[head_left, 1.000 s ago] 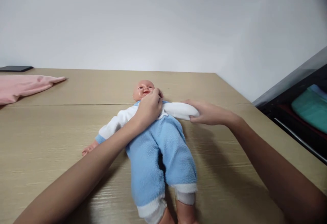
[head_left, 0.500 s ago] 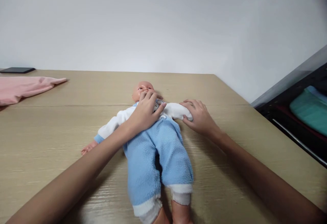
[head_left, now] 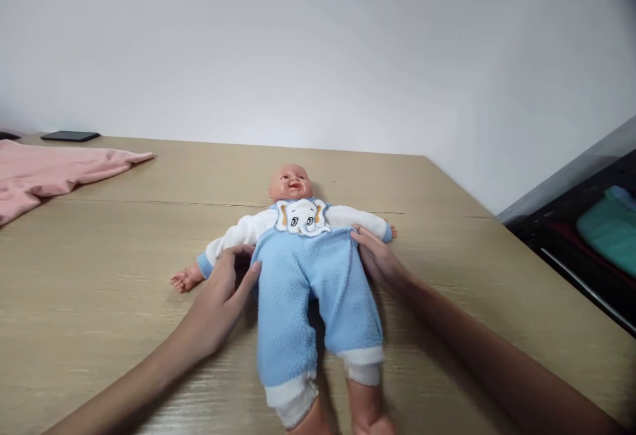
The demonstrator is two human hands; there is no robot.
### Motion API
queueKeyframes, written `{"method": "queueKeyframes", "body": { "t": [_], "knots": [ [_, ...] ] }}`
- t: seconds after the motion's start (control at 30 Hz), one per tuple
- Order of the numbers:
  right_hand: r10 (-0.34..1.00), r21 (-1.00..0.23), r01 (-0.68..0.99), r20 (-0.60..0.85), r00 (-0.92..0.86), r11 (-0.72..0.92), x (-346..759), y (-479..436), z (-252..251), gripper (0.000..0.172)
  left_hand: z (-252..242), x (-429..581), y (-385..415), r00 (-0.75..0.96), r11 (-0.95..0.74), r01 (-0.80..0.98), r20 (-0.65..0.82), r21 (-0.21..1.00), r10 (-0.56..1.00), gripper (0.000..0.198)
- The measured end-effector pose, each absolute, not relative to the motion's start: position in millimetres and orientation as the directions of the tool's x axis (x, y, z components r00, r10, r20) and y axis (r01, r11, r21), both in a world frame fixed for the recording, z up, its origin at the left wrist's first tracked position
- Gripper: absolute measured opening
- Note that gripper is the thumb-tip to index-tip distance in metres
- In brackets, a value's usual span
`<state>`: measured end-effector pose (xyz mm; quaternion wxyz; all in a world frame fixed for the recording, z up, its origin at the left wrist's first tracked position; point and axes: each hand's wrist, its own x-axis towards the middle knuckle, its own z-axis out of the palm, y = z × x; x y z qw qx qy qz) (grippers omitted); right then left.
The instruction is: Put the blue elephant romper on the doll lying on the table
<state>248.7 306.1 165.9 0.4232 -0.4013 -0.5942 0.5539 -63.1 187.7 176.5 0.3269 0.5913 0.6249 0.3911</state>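
A baby doll (head_left: pixel 293 185) lies face up on the wooden table, its head toward the wall and its arms spread. It wears a white top with an elephant patch (head_left: pixel 302 218) on the chest and light blue fleece pants (head_left: pixel 288 302) with white cuffs. My left hand (head_left: pixel 226 283) is at the left side of the waist, thumb on the blue cloth and fingers partly hidden behind it. My right hand (head_left: pixel 375 253) pinches the blue cloth at the right side of the waist.
A pink cloth (head_left: pixel 64 170) lies on the table (head_left: pixel 124 243) at the left, with a flat dark device (head_left: pixel 71 136) behind it. A pale wall stands behind the table. At the right is a dark rack holding a teal item (head_left: pixel 609 230).
My left hand has left the doll's chest for its left waist side. My right hand has let go of the white sleeve and taken the pants' waist. The view has shifted slightly.
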Motion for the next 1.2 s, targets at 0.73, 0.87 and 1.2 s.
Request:
{"method": "queueKeyframes", "body": {
  "t": [0.73, 0.87, 1.2],
  "knots": [
    [0.975, -0.987, 0.053, 0.140, -0.175, 0.152, 243, 323, 163, 0.042, 181, -71, 231, -0.001, 0.035, 0.143, -0.035, 0.989, 0.999, 0.042],
    [0.967, -0.960, 0.181, 0.184, -0.177, 0.216, 244, 326, 151, 0.046, 174, -70, 235, -0.019, 0.010, 0.339, -0.004, 0.941, 1.000, 0.043],
    [0.940, -0.861, 0.381, 0.329, -0.088, 0.337, 241, 315, 144, 0.040, 183, -50, 170, -0.101, -0.134, 0.679, 0.274, 0.722, 0.956, 0.048]
  ]
}}
